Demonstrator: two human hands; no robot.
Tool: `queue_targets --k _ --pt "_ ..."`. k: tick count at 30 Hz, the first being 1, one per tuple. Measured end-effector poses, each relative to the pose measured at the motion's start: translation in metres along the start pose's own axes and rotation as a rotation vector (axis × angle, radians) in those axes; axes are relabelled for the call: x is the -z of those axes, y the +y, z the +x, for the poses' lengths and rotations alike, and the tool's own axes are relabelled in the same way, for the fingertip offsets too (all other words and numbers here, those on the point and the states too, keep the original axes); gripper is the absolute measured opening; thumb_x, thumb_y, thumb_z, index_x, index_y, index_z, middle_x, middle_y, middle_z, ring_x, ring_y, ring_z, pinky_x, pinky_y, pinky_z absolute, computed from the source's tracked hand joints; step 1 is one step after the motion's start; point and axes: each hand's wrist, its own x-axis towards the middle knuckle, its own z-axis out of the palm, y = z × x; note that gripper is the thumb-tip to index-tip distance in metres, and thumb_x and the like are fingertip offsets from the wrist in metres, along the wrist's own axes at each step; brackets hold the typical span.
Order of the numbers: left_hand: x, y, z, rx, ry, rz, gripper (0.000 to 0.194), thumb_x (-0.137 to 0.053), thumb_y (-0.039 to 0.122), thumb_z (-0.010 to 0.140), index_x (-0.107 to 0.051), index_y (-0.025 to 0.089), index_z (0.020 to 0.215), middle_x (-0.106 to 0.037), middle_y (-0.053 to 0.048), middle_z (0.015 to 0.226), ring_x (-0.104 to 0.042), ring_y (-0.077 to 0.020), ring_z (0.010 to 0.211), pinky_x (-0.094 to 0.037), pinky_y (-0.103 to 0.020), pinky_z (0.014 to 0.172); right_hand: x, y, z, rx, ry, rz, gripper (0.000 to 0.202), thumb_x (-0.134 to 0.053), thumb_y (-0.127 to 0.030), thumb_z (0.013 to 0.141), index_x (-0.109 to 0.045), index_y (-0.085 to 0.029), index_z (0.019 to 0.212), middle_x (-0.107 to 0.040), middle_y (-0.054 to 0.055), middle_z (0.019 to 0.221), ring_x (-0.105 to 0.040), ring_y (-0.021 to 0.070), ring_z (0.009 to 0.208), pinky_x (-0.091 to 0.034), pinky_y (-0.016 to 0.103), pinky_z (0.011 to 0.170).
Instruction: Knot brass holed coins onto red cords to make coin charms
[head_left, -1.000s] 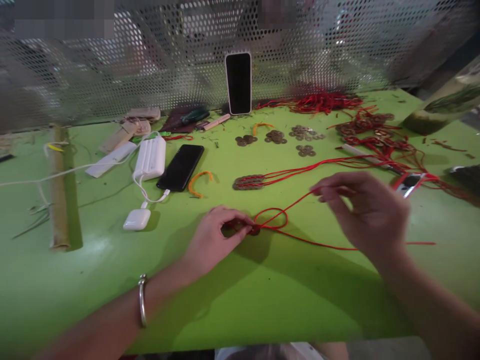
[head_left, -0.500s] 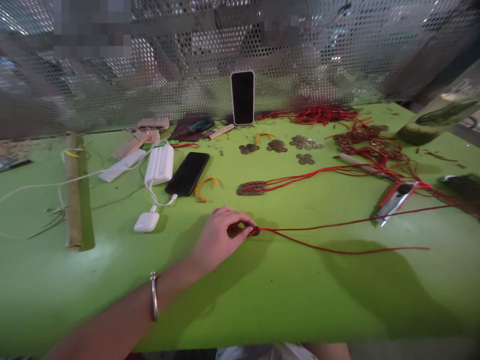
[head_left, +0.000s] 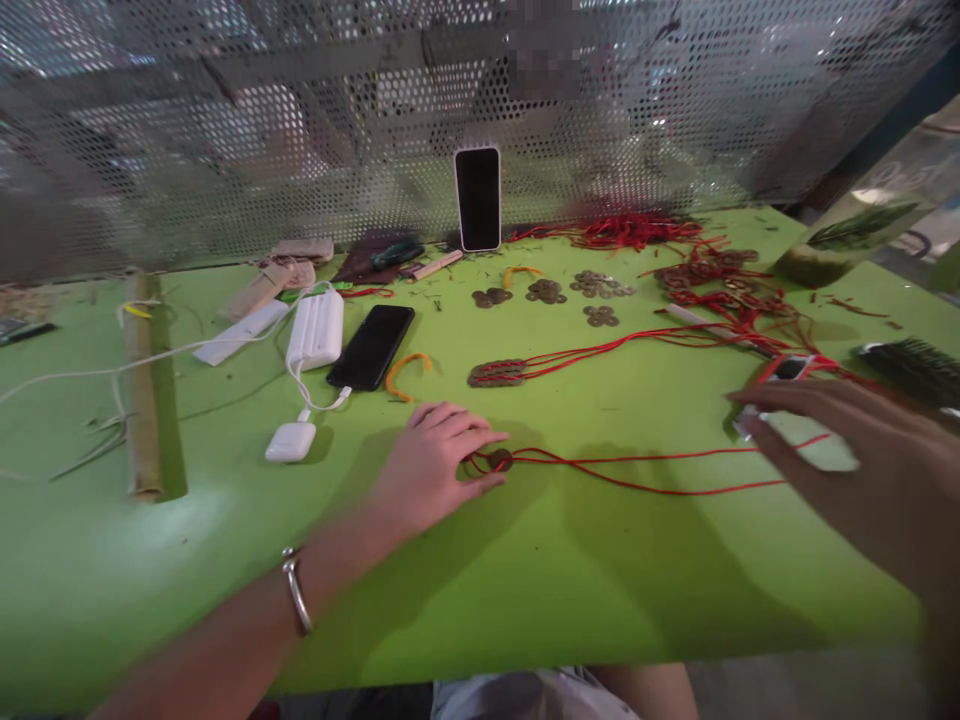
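Observation:
On the green table, my left hand [head_left: 435,460] has its thumb and fingertips apart around a small dark coin [head_left: 500,460]. A red cord [head_left: 637,459] is threaded at the coin, and two strands stretch to the right. My right hand [head_left: 855,460] hovers at the right side, thumb and forefinger spread over the cord ends. Behind its fingers lies a box cutter [head_left: 787,369], partly covered. Just beyond the coin rests a flat row of overlapping coins [head_left: 496,373] laced with red cords running right.
Loose coin piles [head_left: 547,291] sit toward the back, near tangled red cord [head_left: 637,232]. A black phone [head_left: 373,347], white power bank [head_left: 315,330] and earbud case [head_left: 290,441] lie left, beside a bamboo piece [head_left: 144,400]. Another phone [head_left: 478,200] leans against perforated metal mesh [head_left: 360,130].
My right hand has come into view from the right, over the box cutter and cord ends. My left fingers have loosened from their pinch on the coin. The view has shifted slightly.

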Motion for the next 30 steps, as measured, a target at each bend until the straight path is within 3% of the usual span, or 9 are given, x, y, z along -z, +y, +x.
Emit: queue_targets --k 3,6,9,12,18,30 --pt "0.001 0.000 -0.001 -0.016 -0.016 0.059 0.036 -0.065 0.045 0.081 -0.068 0.022 0.108 -0.069 -0.006 0.101 -0.057 -0.0232 0.097 -0.038 -0.040 0.087 -0.012 -0.054 0.024 0.248 -0.151 0.176 0.018 -0.053 -0.029 0.091 -0.061 -0.022 0.105 -0.065 0.007 0.102 -0.062 0.0180 0.091 -0.048 0.033 0.083" --pt "-0.001 0.001 0.000 -0.015 -0.037 0.064 0.029 -0.068 0.039 0.080 -0.069 0.021 0.103 -0.069 -0.004 0.099 -0.057 -0.0219 0.094 -0.038 -0.038 0.083 -0.034 -0.093 0.040 0.385 -0.313 0.223 0.017 -0.052 -0.024 0.092 -0.061 -0.019 0.105 -0.063 0.007 0.101 -0.061 0.0186 0.089 -0.049 0.033 0.078" --pt "-0.002 0.002 0.000 -0.006 -0.054 0.057 0.025 -0.070 0.035 0.079 -0.070 0.020 0.099 -0.069 -0.004 0.098 -0.057 -0.0213 0.093 -0.038 -0.036 0.082 -0.057 -0.113 0.048 0.488 -0.427 0.108 0.012 -0.055 -0.017 0.088 -0.062 -0.016 0.097 -0.062 0.006 0.093 -0.059 0.0182 0.080 -0.047 0.032 0.071" --pt "-0.003 0.002 0.000 -0.022 -0.061 0.073 0.021 -0.069 0.033 0.080 -0.070 0.021 0.097 -0.069 -0.004 0.097 -0.057 -0.0215 0.092 -0.038 -0.036 0.081 -0.070 -0.118 0.048 0.540 -0.457 0.001 0.010 -0.058 -0.010 0.082 -0.060 -0.015 0.091 -0.059 0.004 0.086 -0.056 0.0178 0.075 -0.044 0.031 0.067" --pt "-0.007 0.002 0.000 -0.049 -0.041 0.090 0.018 -0.067 0.031 0.082 -0.070 0.020 0.095 -0.068 -0.003 0.096 -0.056 -0.0212 0.091 -0.037 -0.037 0.080 -0.076 -0.121 0.045 0.595 -0.402 -0.092 0.012 -0.053 -0.003 0.080 -0.056 -0.015 0.082 -0.054 0.004 0.078 -0.052 0.0176 0.070 -0.038 0.031 0.061" --pt "-0.010 0.003 0.001 -0.038 -0.038 0.068 0.022 -0.067 0.034 0.081 -0.068 0.016 0.093 -0.068 -0.005 0.096 -0.057 -0.0219 0.089 -0.039 -0.036 0.079 -0.081 -0.123 0.040 0.551 -0.318 -0.027 0.011 -0.044 -0.010 0.087 -0.052 -0.016 0.083 -0.050 0.002 0.073 -0.049 0.0164 0.065 -0.031 0.031 0.059"
